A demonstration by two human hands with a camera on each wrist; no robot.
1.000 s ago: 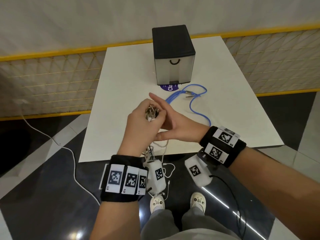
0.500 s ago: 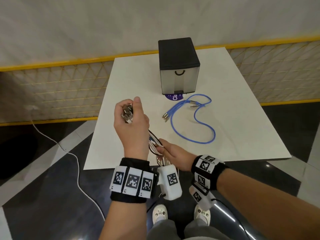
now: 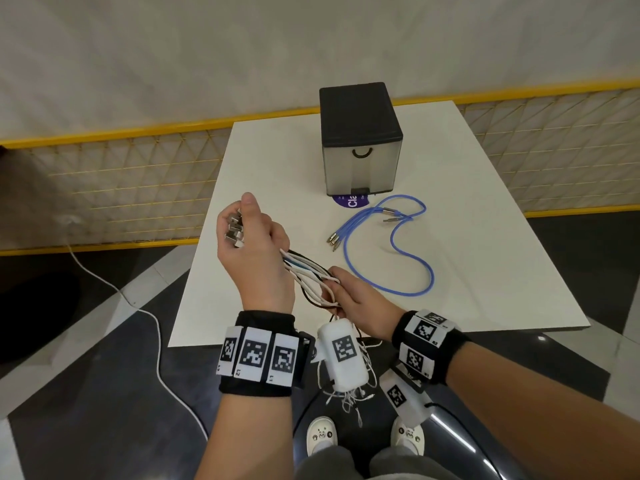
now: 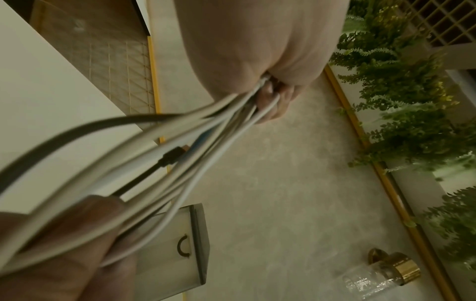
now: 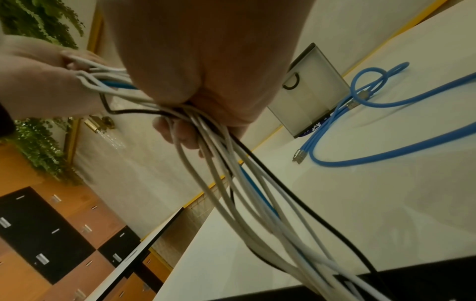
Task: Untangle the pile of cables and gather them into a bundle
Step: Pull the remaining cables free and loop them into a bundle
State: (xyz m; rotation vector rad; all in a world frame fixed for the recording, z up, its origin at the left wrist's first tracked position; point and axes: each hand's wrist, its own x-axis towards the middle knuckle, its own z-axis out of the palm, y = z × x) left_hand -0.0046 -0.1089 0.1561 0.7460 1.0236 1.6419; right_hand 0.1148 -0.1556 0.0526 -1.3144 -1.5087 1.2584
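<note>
My left hand [image 3: 254,251] grips a bundle of white, black and blue cables [image 3: 304,268] near their metal plug ends [image 3: 233,226], raised over the table's left front corner. My right hand [image 3: 353,299] grips the same cables lower down, by the table's front edge. In the right wrist view the cables [image 5: 231,173] run through my curled fingers [image 5: 180,132] and hang down past the edge. In the left wrist view the cables [image 4: 185,142] stretch tight from my left fingers [image 4: 270,101]. A separate blue cable [image 3: 391,251] lies looped on the white table [image 3: 485,271].
A small black-topped drawer box [image 3: 360,143] stands at the table's back middle on a purple label [image 3: 351,201]. A yellow mesh fence [image 3: 131,188] runs behind the table. A white cord [image 3: 152,327] trails on the dark floor at left. My shoes [image 3: 322,434] are below.
My left hand has lifted the plug ends up and to the left. My right hand has slid down along the cables to the table's front edge and now grips them.
</note>
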